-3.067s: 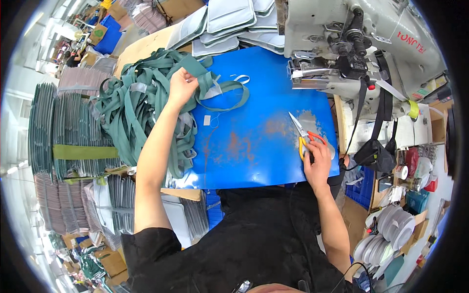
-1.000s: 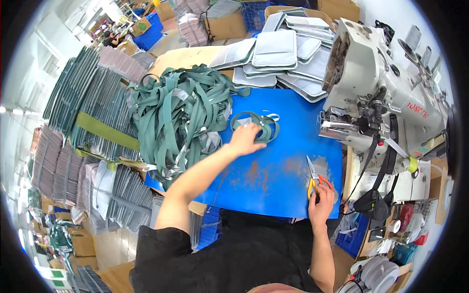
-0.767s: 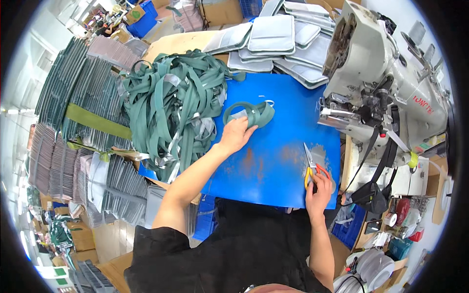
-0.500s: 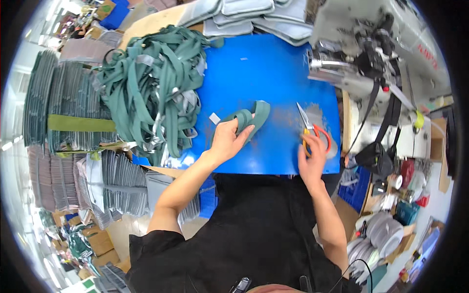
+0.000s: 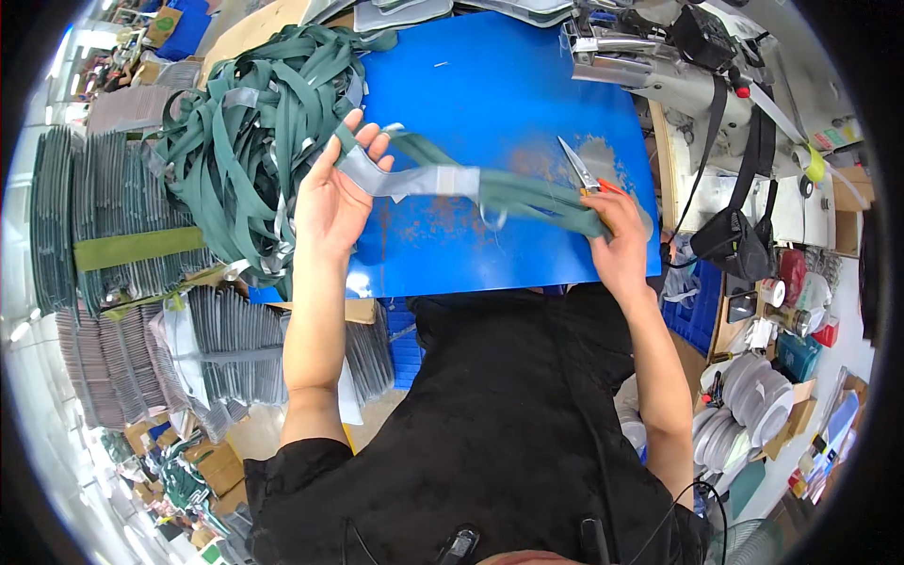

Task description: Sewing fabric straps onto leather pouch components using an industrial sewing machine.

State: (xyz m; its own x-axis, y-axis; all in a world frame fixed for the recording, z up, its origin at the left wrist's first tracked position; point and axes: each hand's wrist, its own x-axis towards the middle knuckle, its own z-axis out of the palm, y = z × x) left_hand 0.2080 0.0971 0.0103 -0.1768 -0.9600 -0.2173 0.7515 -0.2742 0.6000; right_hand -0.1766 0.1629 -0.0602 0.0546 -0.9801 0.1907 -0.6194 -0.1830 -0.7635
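At centre right, a green-and-grey strap [image 5: 433,181] is gripped by the right hand [image 5: 620,234], scissors [image 5: 582,168] beside its fingers; at centre left, it is met by the wide-spread left hand [image 5: 336,200]; work seems unfinished, with a tangled strap heap [image 5: 243,141] left upper left.

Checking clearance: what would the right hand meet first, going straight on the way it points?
Past the scissors and strap at its fingers, the right hand would probably cross the table to the grey pads; depth is unclear.
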